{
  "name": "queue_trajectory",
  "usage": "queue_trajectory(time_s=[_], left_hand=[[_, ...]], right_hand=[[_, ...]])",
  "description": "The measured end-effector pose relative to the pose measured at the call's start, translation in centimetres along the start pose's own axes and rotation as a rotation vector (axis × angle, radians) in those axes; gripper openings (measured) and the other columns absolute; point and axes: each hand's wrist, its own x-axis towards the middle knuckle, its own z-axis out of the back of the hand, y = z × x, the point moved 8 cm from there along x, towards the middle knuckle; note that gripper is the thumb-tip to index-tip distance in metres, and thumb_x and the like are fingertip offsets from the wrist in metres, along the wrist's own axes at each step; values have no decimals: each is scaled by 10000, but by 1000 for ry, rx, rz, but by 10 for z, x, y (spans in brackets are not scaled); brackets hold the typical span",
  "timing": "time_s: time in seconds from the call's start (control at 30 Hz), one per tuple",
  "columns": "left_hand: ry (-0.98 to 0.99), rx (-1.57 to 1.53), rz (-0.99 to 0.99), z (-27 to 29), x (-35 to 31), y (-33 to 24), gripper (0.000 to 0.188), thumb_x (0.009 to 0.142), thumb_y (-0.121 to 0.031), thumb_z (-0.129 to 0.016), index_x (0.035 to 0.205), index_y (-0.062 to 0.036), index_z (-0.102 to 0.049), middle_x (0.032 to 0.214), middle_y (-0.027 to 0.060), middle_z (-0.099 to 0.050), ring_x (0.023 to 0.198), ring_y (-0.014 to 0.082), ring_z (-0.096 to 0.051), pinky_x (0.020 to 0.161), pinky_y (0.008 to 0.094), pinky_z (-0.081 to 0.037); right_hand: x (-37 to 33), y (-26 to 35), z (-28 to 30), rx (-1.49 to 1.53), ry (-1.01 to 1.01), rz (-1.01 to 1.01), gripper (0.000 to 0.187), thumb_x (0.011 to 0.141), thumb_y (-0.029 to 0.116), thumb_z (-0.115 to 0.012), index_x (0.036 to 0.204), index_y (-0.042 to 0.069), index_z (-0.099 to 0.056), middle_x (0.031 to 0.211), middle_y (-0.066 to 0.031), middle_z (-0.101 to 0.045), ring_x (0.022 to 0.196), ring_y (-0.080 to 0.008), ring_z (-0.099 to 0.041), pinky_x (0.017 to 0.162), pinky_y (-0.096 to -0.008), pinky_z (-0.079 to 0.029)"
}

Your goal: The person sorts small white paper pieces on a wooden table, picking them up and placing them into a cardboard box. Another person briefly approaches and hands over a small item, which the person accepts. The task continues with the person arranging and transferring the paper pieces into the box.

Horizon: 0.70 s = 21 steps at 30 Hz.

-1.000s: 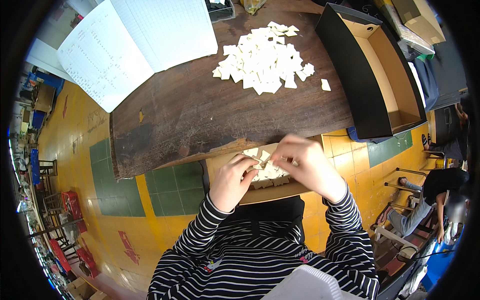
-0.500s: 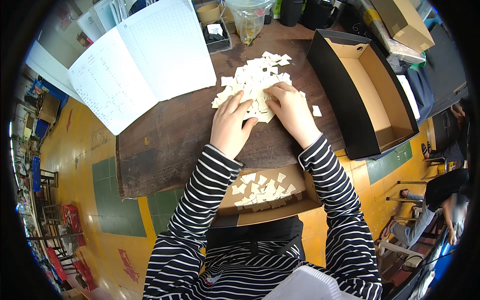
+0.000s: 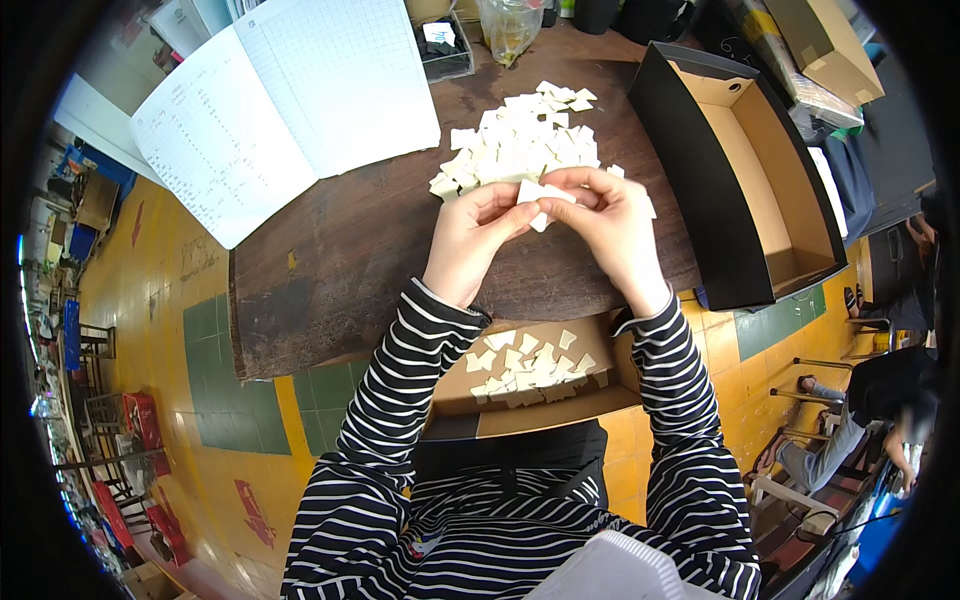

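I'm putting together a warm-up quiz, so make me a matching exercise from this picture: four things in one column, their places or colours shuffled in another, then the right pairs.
Things:
1. Open notebook
2. Pile of pale pieces
3. Long box
4. Held pieces

Places or colours:
A. Black outside, tan inside
B. Between the left hand and right hand
C. White pages, upper left
D. On the dark tabletop

Pairs: 1-C, 2-D, 3-A, 4-B
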Motion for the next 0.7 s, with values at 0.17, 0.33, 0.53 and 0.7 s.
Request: queue_trajectory(time_s=[0.17,0.33,0.53,0.7], left_hand=[[-10,45,-6,14,-8,1,222,950,-79,-694,1114,70,-676,975,86,-729,853,104,-688,773,226,-572],[-96,112,38,16,-14,-1,194,961,-108,-685,1071,52,-676,964,95,-730,862,109,-697,774,230,-582],[-168,176,-12,28,-16,-11,169,991,-131,-635,1046,29,-646,946,82,-719,870,115,-699,763,232,-562],[-111,815,-171,40,-1,-23,169,800,-133,-800,858,-1,-710,1010,80,-707,947,201,-679,813,316,-527]], right_hand=[[-13,-8,-9,362,65,-113,278,886,38,-746,1147,-47,-702,1035,-99,-747,935,-97,-692,857,-221,-542],[-18,-14,-13,47,64,-107,293,890,60,-747,1162,-40,-705,1025,-74,-741,886,-59,-655,805,-203,-522],[-36,-5,-10,6,113,-190,299,885,5,-718,1183,-16,-705,925,-32,-728,823,-51,-631,776,-209,-516],[-78,10,-18,-260,457,-144,366,850,9,-739,1213,-3,-694,1049,-90,-755,924,-118,-701,802,-257,-545]])
